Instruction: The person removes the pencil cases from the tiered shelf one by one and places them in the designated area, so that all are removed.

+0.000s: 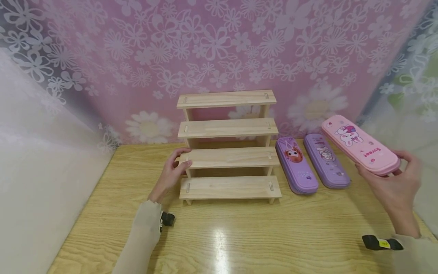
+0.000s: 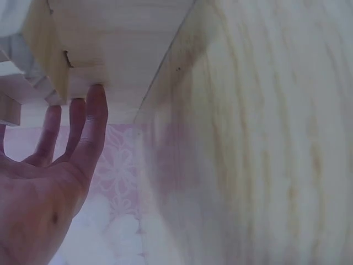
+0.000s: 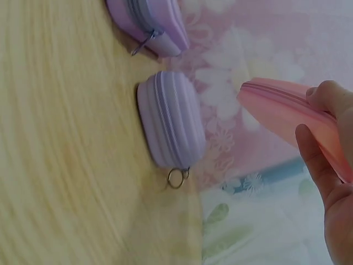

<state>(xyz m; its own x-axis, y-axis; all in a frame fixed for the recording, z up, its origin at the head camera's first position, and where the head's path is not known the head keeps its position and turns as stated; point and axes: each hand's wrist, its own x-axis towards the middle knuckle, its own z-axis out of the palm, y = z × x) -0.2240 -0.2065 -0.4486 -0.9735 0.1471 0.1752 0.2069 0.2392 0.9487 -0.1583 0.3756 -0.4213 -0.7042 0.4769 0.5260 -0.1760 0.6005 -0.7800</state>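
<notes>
A stepped wooden display rack [image 1: 229, 158] with several tiers stands on the table. My left hand [image 1: 173, 169] grips the left end of its second tier from the bottom, thumb on the top face. In the left wrist view, fingertips [image 2: 96, 96] touch the wood from below. My right hand [image 1: 398, 182] holds a pink pencil case [image 1: 361, 144] by its near end, raised above the table at the right. In the right wrist view, thumb and fingers pinch the pink case [image 3: 276, 105] across its zipped side. The case's top has a cartoon animal and the word "Sweet".
Right of the rack lie two zipped pencil cases: a purple one [image 1: 297, 165] with a red-haired figure, and a duller lilac one [image 1: 326, 160]. A pink flowered cloth [image 1: 219, 49] hangs behind the wood-grain table [image 1: 191, 236]. Pale curtains flank both sides.
</notes>
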